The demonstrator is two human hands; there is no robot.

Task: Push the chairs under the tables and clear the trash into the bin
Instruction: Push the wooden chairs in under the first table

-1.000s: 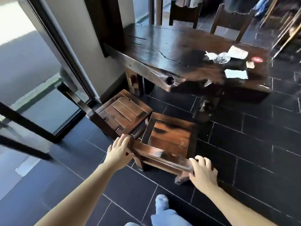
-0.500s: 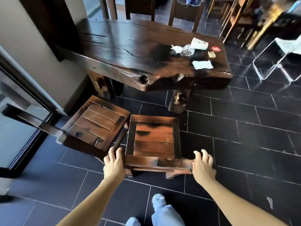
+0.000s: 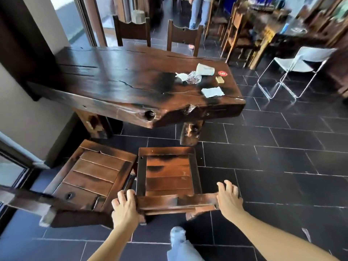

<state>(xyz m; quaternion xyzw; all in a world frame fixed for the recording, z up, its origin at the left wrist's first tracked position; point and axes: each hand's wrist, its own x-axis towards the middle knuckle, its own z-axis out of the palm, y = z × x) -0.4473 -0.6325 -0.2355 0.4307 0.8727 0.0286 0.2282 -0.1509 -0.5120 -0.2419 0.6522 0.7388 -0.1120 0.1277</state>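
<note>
Head view: your left hand (image 3: 125, 210) and right hand (image 3: 228, 199) grasp the backrest ends of the chair (image 3: 167, 171), fingers curled over. It stands on the floor, short of the surface (image 3: 116, 85). Trash (image 3: 212, 91) sits near its right edge. Risk: snagging the neighbouring chair (image 3: 96, 172) (they touch).

Two chairs (image 3: 167, 174) (image 3: 94, 174) stood side by side before the desk (image 3: 116, 85). Trash (image 3: 197, 78) lay on its right end; two more chairs (image 3: 183, 35) stood behind.
</note>
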